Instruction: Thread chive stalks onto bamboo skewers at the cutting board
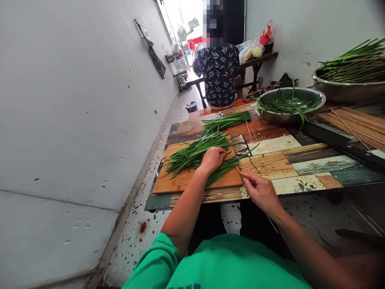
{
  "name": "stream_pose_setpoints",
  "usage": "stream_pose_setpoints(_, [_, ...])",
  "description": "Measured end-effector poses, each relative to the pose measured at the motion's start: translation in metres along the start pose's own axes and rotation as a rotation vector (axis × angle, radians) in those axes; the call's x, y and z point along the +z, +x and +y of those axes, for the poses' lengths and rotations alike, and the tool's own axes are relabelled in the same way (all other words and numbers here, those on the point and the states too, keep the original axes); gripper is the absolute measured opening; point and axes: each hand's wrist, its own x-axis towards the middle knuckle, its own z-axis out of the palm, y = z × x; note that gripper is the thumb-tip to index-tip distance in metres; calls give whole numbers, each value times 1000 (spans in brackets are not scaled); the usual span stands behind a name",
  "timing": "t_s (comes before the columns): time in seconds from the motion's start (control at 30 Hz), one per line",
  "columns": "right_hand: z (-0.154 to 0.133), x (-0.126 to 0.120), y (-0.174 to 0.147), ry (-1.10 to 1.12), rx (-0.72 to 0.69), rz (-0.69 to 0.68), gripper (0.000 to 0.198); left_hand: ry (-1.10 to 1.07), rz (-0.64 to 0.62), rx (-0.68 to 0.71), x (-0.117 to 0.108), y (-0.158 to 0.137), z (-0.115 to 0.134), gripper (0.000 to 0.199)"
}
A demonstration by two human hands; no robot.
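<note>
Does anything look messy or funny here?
Yes, a little: green scraps lie loose on the table, off the cutting board. Leaves droop outside the smaller bowl, and a brown stain darkens the pale floor.

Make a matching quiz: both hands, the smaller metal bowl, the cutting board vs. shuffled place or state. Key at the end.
Column 1
1. left hand
2. right hand
3. smaller metal bowl
4. cutting board

Column 2
A. lies under long green stalks
B. pinches a thin stick
C. holds loose greens, some hanging over its rim
D. is over the board, at the stalks

Pairs: 1-D, 2-B, 3-C, 4-A
</note>
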Motion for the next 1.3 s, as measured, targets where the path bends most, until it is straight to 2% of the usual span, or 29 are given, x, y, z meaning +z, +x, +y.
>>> stream_pose_setpoints(0.43, [-6, -2, -1, 11, -10, 18, 34, 8, -19, -12, -1, -1, 6, 26])
stream_pose_setpoints(0.8, [-6, -3, 0, -24, -21, 30, 31, 16, -20, 41, -1, -2, 4, 24])
stream_pose_setpoints(0.93, [-4, -2, 0, -13, -20, 19, 33, 41, -4, 100, 0, -6, 5, 24])
stream_pose_setpoints(1.1, [-2, 1, 1, -2, -12, 21, 34, 10, -98, 260, -6, -9, -3, 27])
stream_pose_setpoints(1.17, [-2, 3, 1, -27, -9, 25, 35, 8, -45, 191, -13, -11, -7, 27])
stream_pose_setpoints(1.23, [-2, 4, 1, -63, -3, 28, 36, 18, 90, 53, -22, -19, -10, 27])
stream_pose_setpoints(1.3, [-3, 4, 1, -92, 8, 35, 37, 25, 231, -22, -29, -36, -13, 26])
